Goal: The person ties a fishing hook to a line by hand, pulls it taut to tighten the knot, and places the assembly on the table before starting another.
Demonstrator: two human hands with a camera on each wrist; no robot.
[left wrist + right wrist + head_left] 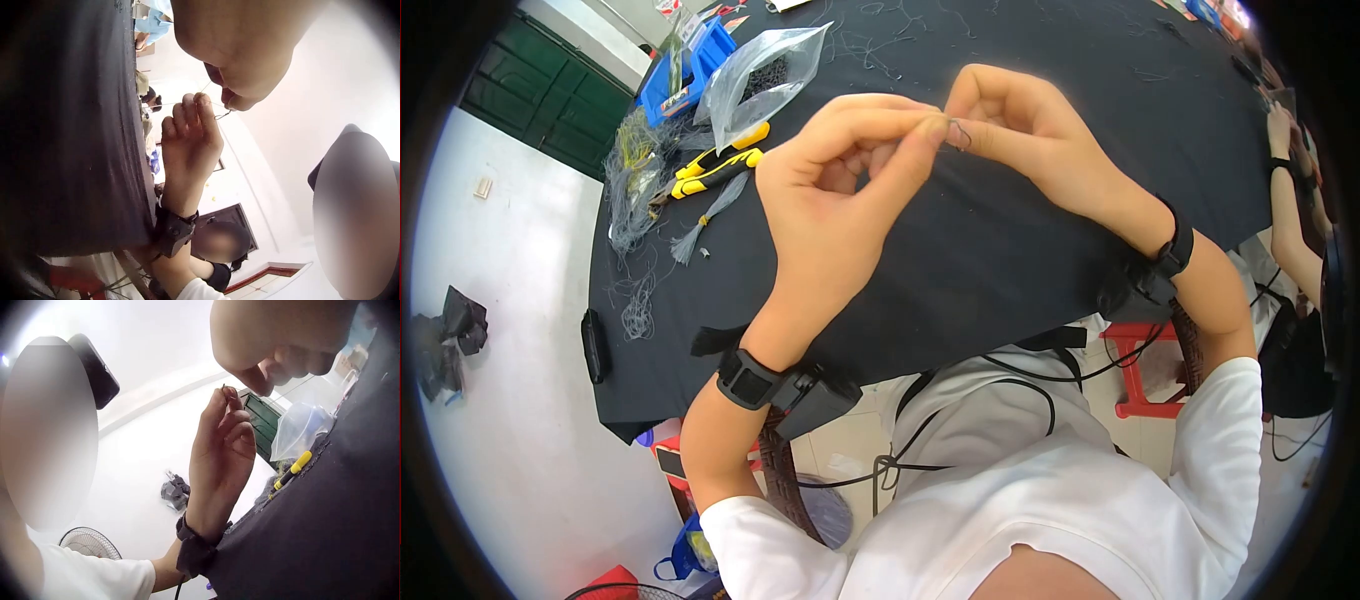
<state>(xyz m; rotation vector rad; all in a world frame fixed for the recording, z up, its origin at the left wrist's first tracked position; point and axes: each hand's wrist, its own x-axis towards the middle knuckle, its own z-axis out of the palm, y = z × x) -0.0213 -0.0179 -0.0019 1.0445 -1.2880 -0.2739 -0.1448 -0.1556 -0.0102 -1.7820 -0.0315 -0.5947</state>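
My left hand (825,215) pinches a small dark hook (962,135) between thumb and index fingertip, above the table. Close against it, my right hand (1045,150) has thumb and index fingertips together on a thin line. In the left wrist view the hook (222,115) juts from the left fingertips (232,103), and a fine pale line (215,103) runs to the right hand (190,140). The right wrist view shows the left hand (222,450) upright with the hook's tip (224,386) above its fingertips; the right hand (281,337) is at the top.
On the black-covered table (960,270), yellow-and-black pliers (718,172), a clear plastic bag (775,75), a blue bin (690,70) and tangled line (635,180) lie at the left. A dark case (595,345) is at the left edge. Another person's arm (1285,200) is at the right.
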